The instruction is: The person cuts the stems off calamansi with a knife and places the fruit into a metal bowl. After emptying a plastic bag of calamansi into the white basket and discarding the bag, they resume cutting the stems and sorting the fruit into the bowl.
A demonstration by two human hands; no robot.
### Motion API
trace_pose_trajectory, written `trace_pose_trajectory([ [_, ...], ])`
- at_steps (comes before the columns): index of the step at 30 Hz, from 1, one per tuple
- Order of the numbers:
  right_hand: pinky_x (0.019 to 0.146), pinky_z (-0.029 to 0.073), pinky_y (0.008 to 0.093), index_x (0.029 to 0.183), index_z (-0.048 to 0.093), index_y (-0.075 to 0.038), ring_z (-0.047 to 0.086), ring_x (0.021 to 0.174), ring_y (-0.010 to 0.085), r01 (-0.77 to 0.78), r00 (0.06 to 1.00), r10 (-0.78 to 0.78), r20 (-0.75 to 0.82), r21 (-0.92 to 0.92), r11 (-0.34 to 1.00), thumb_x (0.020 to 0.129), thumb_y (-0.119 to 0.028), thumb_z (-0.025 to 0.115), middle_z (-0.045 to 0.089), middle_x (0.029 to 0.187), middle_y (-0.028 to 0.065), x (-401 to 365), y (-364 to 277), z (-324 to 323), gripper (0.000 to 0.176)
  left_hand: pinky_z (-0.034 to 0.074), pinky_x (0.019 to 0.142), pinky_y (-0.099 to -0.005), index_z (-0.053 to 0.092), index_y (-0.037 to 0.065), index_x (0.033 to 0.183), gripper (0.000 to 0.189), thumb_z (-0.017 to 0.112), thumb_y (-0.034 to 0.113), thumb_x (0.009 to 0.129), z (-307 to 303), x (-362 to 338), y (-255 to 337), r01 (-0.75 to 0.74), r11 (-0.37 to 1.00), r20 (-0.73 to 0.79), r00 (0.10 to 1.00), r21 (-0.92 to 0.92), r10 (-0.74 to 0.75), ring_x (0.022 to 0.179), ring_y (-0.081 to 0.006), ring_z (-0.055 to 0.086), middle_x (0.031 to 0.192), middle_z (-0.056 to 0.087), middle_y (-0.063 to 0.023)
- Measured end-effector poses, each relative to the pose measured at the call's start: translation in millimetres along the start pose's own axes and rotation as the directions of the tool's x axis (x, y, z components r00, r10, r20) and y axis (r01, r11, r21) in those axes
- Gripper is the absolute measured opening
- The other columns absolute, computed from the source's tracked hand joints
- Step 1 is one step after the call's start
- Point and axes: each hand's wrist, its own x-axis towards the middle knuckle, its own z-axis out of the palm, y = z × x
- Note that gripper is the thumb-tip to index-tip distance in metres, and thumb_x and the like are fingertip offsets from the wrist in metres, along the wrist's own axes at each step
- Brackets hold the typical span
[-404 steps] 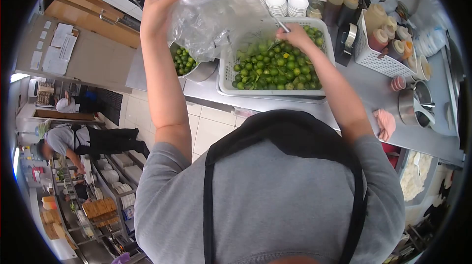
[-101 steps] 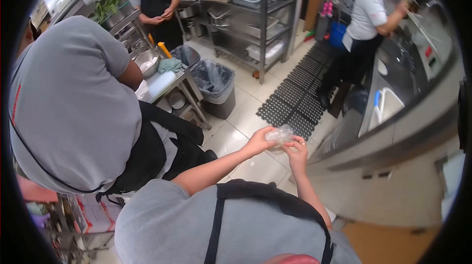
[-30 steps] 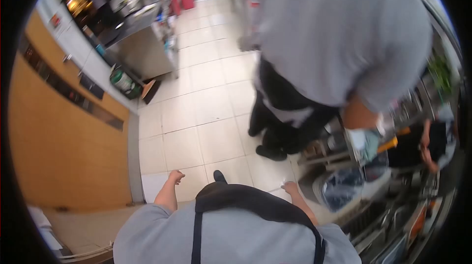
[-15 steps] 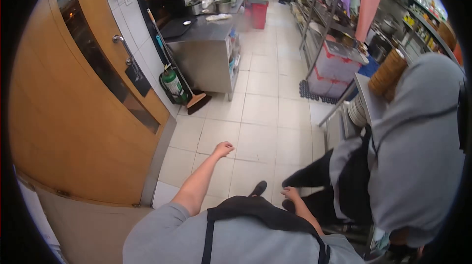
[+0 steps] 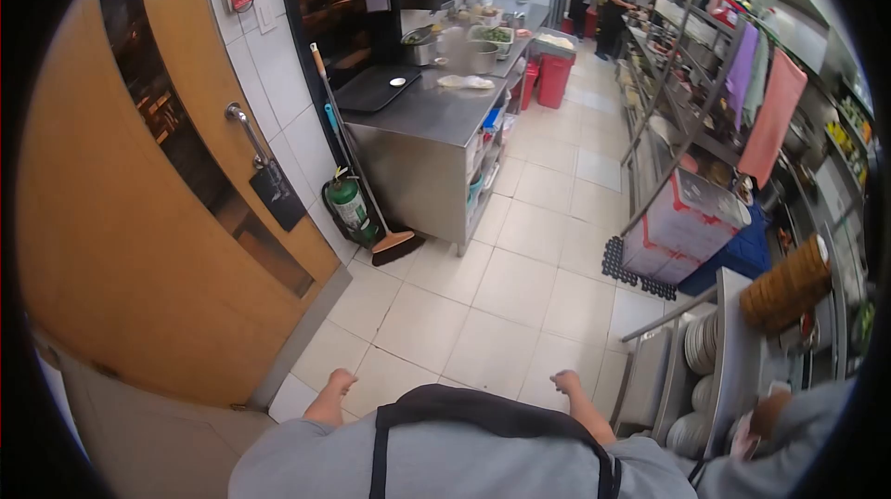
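Observation:
My left hand [image 5: 343, 381] hangs low in front of me over the tiled floor, its fingers loosely curled with nothing visible in them. On the other side my right hand [image 5: 564, 381] is also curled, and no object shows in it. Both are apart from everything around. The wooden door [image 5: 139, 220] with its metal handle [image 5: 243, 128] stands to the left of my left hand. Right of my right hand is a metal shelf unit [image 5: 733, 323] with stacked white plates [image 5: 701, 343]. A black apron [image 5: 492, 411] covers my front.
A steel counter [image 5: 418, 151] carries a black tray [image 5: 376, 90] and containers. A broom [image 5: 394, 244] and green fire extinguisher [image 5: 348, 202] lean by the wall. Plastic boxes [image 5: 682, 220] sit on a black mat [image 5: 640, 267]. A person's grey sleeve [image 5: 798, 434] is close on my right; people stand far back.
I have moved forward along the floor; the counter and shelves appear nearer. My left hand has swung back toward my body. The grey-clad person has slipped to the lower right edge.

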Motion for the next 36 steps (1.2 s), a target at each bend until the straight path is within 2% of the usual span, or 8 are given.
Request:
trace_pose_trajectory([
  [5,0.058,0.051,0.0317,0.103,0.062,-0.002,0.064,0.063,0.0200,0.192,0.974,-0.189,-0.128,0.012,0.981,0.074,-0.027,0.067,0.066,0.075,0.0120,77.8,-117.1,-65.5,0.038,0.050,0.052,-0.0377,0.062,0.000,0.086,0.027,0.065,0.024,0.074,-10.7,21.6,-41.3,0.199,0.944,-0.058,0.973,-0.264,-0.222,0.065,-0.0260,0.061,0.076,0.059,-0.0156],
  [8,0.082,0.048,0.0353,0.100,0.065,-0.007,0.062,0.090,0.0267,0.264,0.951,-0.270,-0.152,-0.059,0.963,0.071,-0.035,0.067,0.064,0.095,0.0155,121.5,-149.0,-81.1,0.041,0.049,0.052,-0.0381,0.062,-0.001,0.087,0.029,0.067,0.024,0.074,-11.2,60.7,-28.9,0.266,0.925,0.024,0.959,0.273,-0.283,0.066,-0.0255,0.061,0.078,0.061,-0.0153],
  [10,0.087,0.045,0.0361,0.100,0.064,-0.006,0.057,0.100,0.0293,0.190,0.972,-0.188,-0.142,0.004,0.982,0.070,-0.035,0.067,0.062,0.101,0.0177,134.6,-166.3,-94.5,0.042,0.047,0.050,-0.0380,0.063,-0.001,0.088,0.033,0.066,0.028,0.074,-20.3,87.6,21.6,0.091,0.995,-0.006,0.996,-0.029,-0.091,0.060,-0.0237,0.059,0.076,0.062,-0.0152],
  [17,0.080,0.048,0.0347,0.100,0.064,-0.003,0.063,0.086,0.0285,0.016,0.987,-0.002,-0.163,0.086,0.996,0.069,-0.034,0.067,0.065,0.093,0.0169,178.0,-144.8,-140.4,0.043,0.046,0.082,-0.0388,0.065,0.003,0.092,0.033,0.057,0.028,0.071,-55.1,171.5,412.6,-0.325,0.764,0.139,0.944,0.557,0.300,0.096,-0.0328,0.057,0.101,0.061,-0.0182],
  [21,0.059,0.050,0.0336,0.099,0.063,-0.002,0.063,0.062,0.0217,-0.196,0.966,0.222,-0.132,0.186,0.963,0.072,-0.028,0.066,0.065,0.078,0.0128,207.1,-92.5,-188.1,0.038,0.046,0.080,-0.0378,0.064,0.007,0.094,0.034,0.060,0.032,0.071,-21.8,185.5,609.9,-0.731,0.618,0.014,0.649,0.291,0.761,0.088,-0.0307,0.059,0.091,0.064,-0.0159],
  [25,0.049,0.048,0.0329,0.097,0.063,-0.003,0.062,0.058,0.0177,-0.396,0.888,0.451,-0.093,0.345,0.851,0.075,-0.025,0.063,0.064,0.073,0.0097,240.3,-28.4,-241.9,0.031,0.046,0.079,-0.0377,0.064,0.008,0.094,0.034,0.061,0.033,0.072,38.0,188.7,745.7,-0.793,0.605,0.091,0.609,0.075,0.788,0.088,-0.0296,0.060,0.089,0.064,-0.0147],
  [29,0.055,0.050,0.0353,0.095,0.064,-0.002,0.064,0.062,0.0212,-0.397,0.860,0.492,-0.136,0.428,0.812,0.073,-0.025,0.065,0.065,0.078,0.0125,259.2,-13.1,-307.3,0.032,0.046,0.082,-0.0387,0.065,0.008,0.095,0.041,0.064,0.040,0.070,113.3,215.3,773.4,-0.781,0.394,0.461,0.611,0.484,0.644,0.095,-0.0288,0.058,0.099,0.063,-0.0144],
  [36,0.066,0.051,0.0363,0.087,0.066,0.000,0.065,0.065,0.0237,-0.260,0.965,0.250,-0.072,-0.205,0.944,0.073,-0.035,0.063,0.066,0.072,0.0129,376.7,-28.4,-387.6,0.037,0.046,0.083,-0.0370,0.066,0.008,0.095,0.042,0.065,0.039,0.067,95.9,225.1,823.6,-0.642,0.619,0.363,0.767,0.453,0.530,0.094,-0.0280,0.059,0.098,0.063,-0.0137],
])
